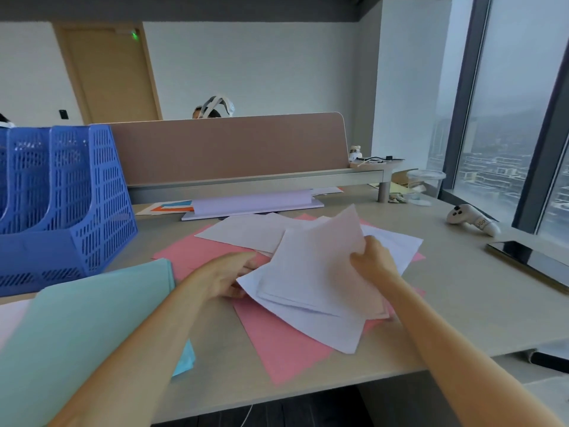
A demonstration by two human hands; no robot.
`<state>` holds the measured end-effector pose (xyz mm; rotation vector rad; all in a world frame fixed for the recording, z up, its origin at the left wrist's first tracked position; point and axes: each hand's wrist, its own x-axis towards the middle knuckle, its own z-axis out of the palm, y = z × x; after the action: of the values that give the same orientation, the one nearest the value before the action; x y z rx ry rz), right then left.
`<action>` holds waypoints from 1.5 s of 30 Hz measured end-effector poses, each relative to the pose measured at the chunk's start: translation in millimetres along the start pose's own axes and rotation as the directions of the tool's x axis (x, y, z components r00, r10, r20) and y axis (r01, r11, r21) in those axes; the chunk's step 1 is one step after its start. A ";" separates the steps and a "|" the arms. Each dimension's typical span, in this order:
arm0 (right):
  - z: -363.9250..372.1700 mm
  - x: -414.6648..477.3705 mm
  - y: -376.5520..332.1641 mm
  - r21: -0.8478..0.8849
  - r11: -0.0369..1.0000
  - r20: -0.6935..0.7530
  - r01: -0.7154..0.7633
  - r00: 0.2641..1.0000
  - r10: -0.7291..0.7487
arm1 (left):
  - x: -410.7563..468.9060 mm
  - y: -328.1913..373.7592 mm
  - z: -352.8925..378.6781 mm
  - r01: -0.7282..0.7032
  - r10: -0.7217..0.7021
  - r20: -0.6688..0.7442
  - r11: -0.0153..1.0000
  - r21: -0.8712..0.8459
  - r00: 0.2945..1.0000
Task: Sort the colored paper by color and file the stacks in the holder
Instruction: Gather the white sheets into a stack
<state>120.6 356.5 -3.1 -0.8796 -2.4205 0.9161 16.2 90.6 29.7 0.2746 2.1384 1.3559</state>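
Worktop (462, 303): pale wood-look, carrying all the paper; window along the right side.
Divider panel (228, 149): tan, standing upright along the back edge.
Holder (77, 195): blue plastic mesh, several slots, parked far left at the back. Can't see inside the slots from here.
Green stack (77, 334): minty sheets, lower left, just in front of the holder, overhanging the near edge a bit.
Pink sheets (277, 343): spread flat in the middle, sitting underneath the white stuff, one corner poking toward the near edge.
White sheets (314, 272): loose, fanned bunch on top of the pink, tilted up on the right side, with more white lying flat behind.
Right hand (374, 257): fingers curled round the right edge of the raised white sheets, thumb in front.
Left hand (228, 275): pinching the left corner of the same white bunch, thumb above, fingers tucked under.
Dark tablet (529, 260): flat, far right, well apart from the paper.
Controller (472, 219): white, lying on its side near the window, just behind the tablet.
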 end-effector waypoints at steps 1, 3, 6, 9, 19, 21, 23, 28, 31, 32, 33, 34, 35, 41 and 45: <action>3.8 -0.4 -1.2 -0.010 1.000 0.018 0.016 1.000 -0.016 | 2.0 2.7 3.4 0.007 -0.007 0.000 0.999 -0.032 1.000; 7.9 -1.1 -2.1 0.015 0.999 -0.006 0.041 0.999 -0.041 | 8.8 8.9 10.6 -0.004 0.000 -0.037 0.994 -0.107 0.999; 3.8 -1.6 -1.7 0.006 0.996 -0.119 0.093 0.989 -0.092 | 10.2 13.7 21.8 -0.053 0.055 -0.022 0.995 0.089 0.998; -3.7 1.3 6.2 -0.257 0.959 -0.151 0.121 0.975 -0.164 | 11.5 8.6 21.4 -0.133 0.140 -0.045 0.980 0.145 0.989; -2.9 -3.3 13.3 -0.451 0.865 -0.041 0.221 0.963 -0.267 | -7.2 -3.0 -16.6 -0.164 0.180 -0.207 0.982 0.092 0.962; -2.5 -2.1 12.9 -0.432 0.868 -0.047 0.246 0.955 -0.294 | -6.9 -3.9 -24.0 -0.187 0.197 -0.236 0.980 0.065 0.952; -1.5 -3.0 10.2 -0.402 0.871 -0.053 0.283 0.942 -0.331 | -5.9 -5.8 -25.0 -0.208 0.210 -0.261 0.977 0.035 0.942; 0.4 -6.6 3.5 -0.135 0.927 -0.024 0.351 0.934 -0.357 | 4.0 -19.1 -9.9 -0.221 0.204 -0.252 0.974 -0.041 0.946; 1.5 -1.8 5.6 -0.228 0.918 0.011 0.325 0.944 -0.331 | 5.9 -21.1 -3.7 -0.241 0.223 -0.244 0.970 -0.045 0.944; 1.7 -0.6 7.1 -0.305 0.901 0.067 0.308 0.951 -0.302 | 5.7 -20.4 -2.8 -0.242 0.224 -0.229 0.969 -0.052 0.947; 1.5 -2.5 7.0 -0.363 0.881 0.130 0.304 0.953 -0.275 | 6.6 -19.8 -2.9 -0.240 0.224 -0.208 0.969 -0.057 0.952; 3.2 -2.8 8.1 -0.384 0.869 0.177 0.311 0.949 -0.261 | 5.8 -18.6 -2.3 -0.236 0.222 -0.187 0.970 -0.057 0.957; 3.6 -5.4 6.5 -0.387 0.865 0.190 0.320 0.945 -0.265 | 6.4 -17.7 -1.7 -0.233 0.221 -0.169 0.971 -0.055 0.961; 8.4 -12.8 -5.9 -0.172 0.922 0.140 0.348 0.935 -0.327 | 5.8 -16.0 9.7 -0.245 0.236 -0.086 0.963 -0.110 0.968; 5.9 -13.8 -7.7 -0.058 0.953 0.125 0.298 0.949 -0.289 | 6.0 -18.9 10.1 -0.280 0.275 -0.056 0.949 -0.144 0.960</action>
<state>124.0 340.0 -3.8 -0.4807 -2.6086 0.7848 19.7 92.4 7.8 0.5101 2.0687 1.6840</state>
